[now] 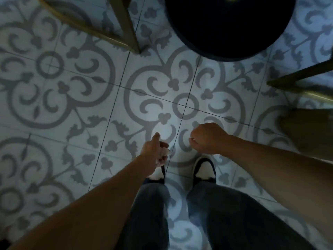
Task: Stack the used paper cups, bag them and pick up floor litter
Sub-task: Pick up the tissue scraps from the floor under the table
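Note:
I look straight down at a patterned tile floor [90, 98]. My left hand [153, 150] hangs above my left shoe with its fingers curled around a small pale crumpled scrap of litter [164, 152]; the thumb sticks out forward. My right hand [207, 138] hangs beside it, a little further forward, closed into a loose fist. Nothing shows clearly inside that fist. No paper cups or bag are in view.
A dark round table base [228, 27] stands on the floor ahead. Wooden chair legs [126, 24] rise at the upper left, and another chair's legs [297, 82] reach in from the right above a brown shape [310, 130]. My shoes [203, 168] and jeans fill the bottom.

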The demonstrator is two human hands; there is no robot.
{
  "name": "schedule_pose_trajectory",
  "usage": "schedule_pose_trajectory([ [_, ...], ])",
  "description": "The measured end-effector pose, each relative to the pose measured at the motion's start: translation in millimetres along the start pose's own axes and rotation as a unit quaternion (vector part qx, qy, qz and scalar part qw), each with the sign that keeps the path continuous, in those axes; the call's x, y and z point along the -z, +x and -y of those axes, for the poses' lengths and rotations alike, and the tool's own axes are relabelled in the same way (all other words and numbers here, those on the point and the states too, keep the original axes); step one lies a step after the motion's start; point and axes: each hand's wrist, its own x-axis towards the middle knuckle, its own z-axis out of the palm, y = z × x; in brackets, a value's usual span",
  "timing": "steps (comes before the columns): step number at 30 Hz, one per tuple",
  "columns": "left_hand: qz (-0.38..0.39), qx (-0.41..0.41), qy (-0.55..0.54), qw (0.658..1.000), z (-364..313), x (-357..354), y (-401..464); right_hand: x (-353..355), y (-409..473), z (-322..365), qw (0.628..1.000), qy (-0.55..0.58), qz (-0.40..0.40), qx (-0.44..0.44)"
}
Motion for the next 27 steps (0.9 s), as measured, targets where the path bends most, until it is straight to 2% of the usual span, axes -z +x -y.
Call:
schedule_pose_trajectory([
  [5,-0.025,-0.020,0.017,0.999,-7,10,-100,61,-63,55,0.999,0.029,0.038,-0.011],
  [13,0.004,-0.014,0.013,1.000,-44,21,-244,135,-141,97,0.994,0.079,0.037,-0.059],
  [20,0.019,-0.007,0.043,0.999,-60,1,-270,178,-186,81,0.975,0.163,-0.021,-0.150],
  [27,0.028,-0.005,0.090,0.996,-78,-80,-286,186,-242,20,0.932,0.269,-0.100,-0.222],
])
